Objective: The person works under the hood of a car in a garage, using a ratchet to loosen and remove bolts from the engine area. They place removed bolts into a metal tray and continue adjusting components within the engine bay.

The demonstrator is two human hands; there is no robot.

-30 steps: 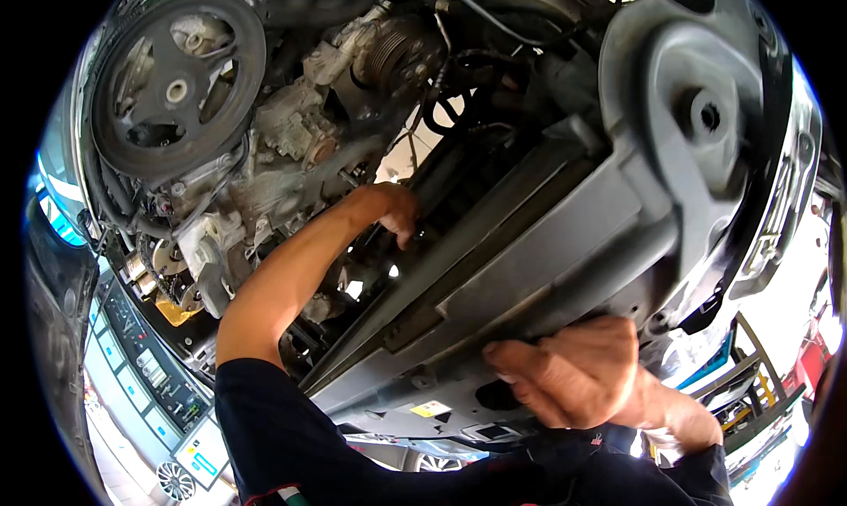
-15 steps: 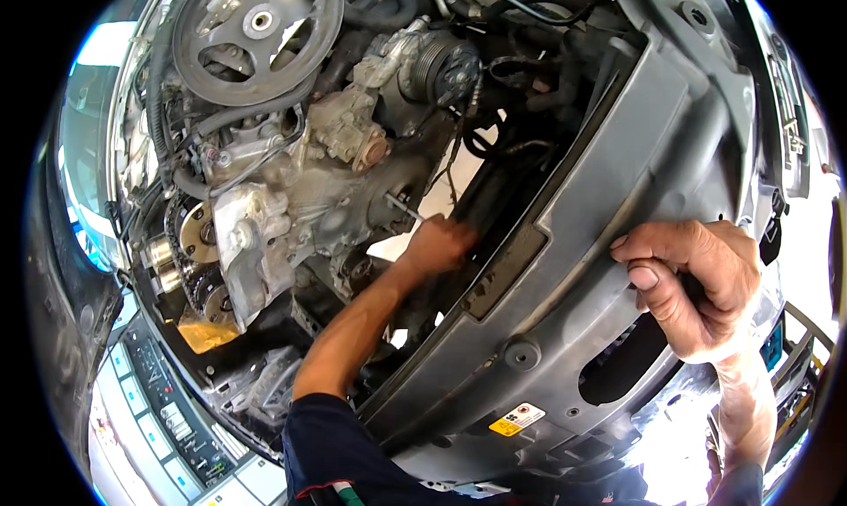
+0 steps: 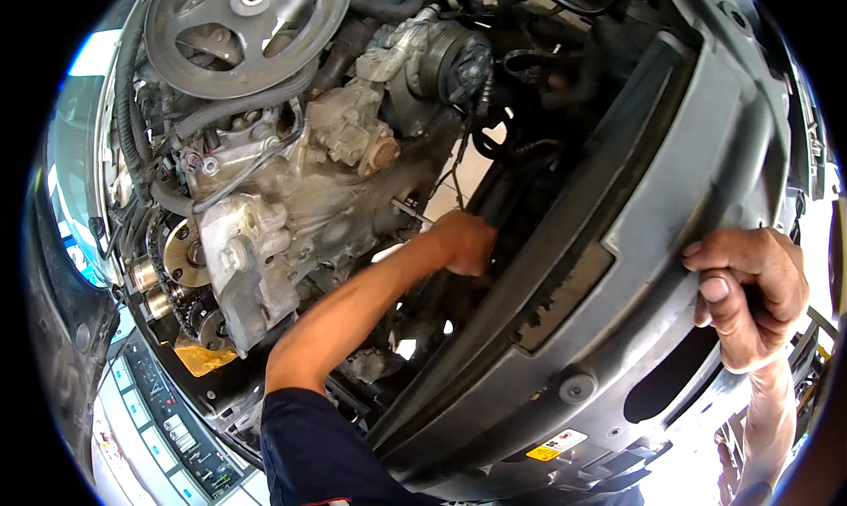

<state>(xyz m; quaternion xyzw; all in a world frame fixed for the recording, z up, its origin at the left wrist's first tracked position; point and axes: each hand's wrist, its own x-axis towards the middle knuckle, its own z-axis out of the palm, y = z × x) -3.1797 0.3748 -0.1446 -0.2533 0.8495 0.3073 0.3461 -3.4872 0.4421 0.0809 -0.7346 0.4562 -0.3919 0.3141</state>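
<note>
Rod, one, thin, bare metal: stands out from the engine block near the middle of the engine bay, on the side facing the front panel; outer end at the left hand.

Left hand, one: back uppermost, fingers bent downward out of sight; slightly blurred; whether it pinches the rod or only lies against it cannot be told. Forearm bare, crossing the bay from its near edge; sleeve dark blue.

Gap, one, below the rod, showing pale floor.

Pulley, small, ribbed: toward the far edge of the bay. Pulley, large, dark, spoked: far left corner.

Disc, round, metal, with chain beside it: left edge of the bay. Yellow piece: near left corner, just below the chain.

Front panel, grey, moulded: along the right edge of the bay; fitted with a round fixing, a long dark opening and a yellow-and-white label.

Right hand, one: above the panel's outer edge, fingers curled in, thumb bent beneath the forefinger; palm contents and contact with the panel cannot be told.

Tool tray, dark, set with tools: outside the bay, beyond its near left corner.
</note>
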